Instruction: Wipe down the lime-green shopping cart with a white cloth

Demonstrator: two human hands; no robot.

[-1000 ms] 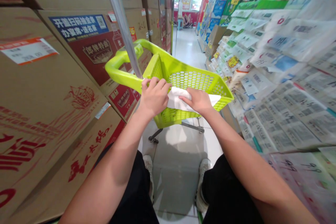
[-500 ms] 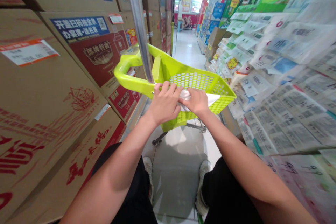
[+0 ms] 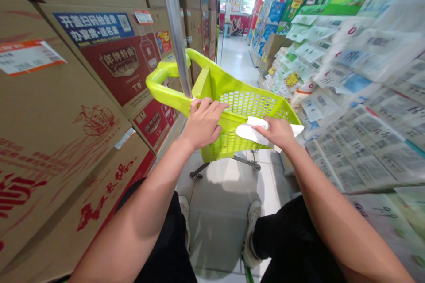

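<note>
A lime-green shopping cart [image 3: 232, 119] with a perforated basket stands on the tiled floor in front of me. My left hand [image 3: 204, 123] grips the basket's near rim, just right of the foot of a metal pole [image 3: 177, 31]. Further right along that rim, my right hand [image 3: 278, 131] is closed on a white cloth [image 3: 249, 132], which lies against the near side of the basket. One end of the cloth sticks out to the right of the hand. The fingertips of my right hand are partly hidden by the cloth.
Stacked cardboard boxes [image 3: 116, 66] with price tags line the left side. Packs of tissue [image 3: 365, 66] are piled along the right. The aisle floor [image 3: 235, 57] runs away between them. My shoes [image 3: 251, 234] are on the floor behind the cart's wheels.
My right hand has slid right along the rim with the white cloth, away from my left hand. More of the cloth shows now. My left hand stays at the rim near the pole.
</note>
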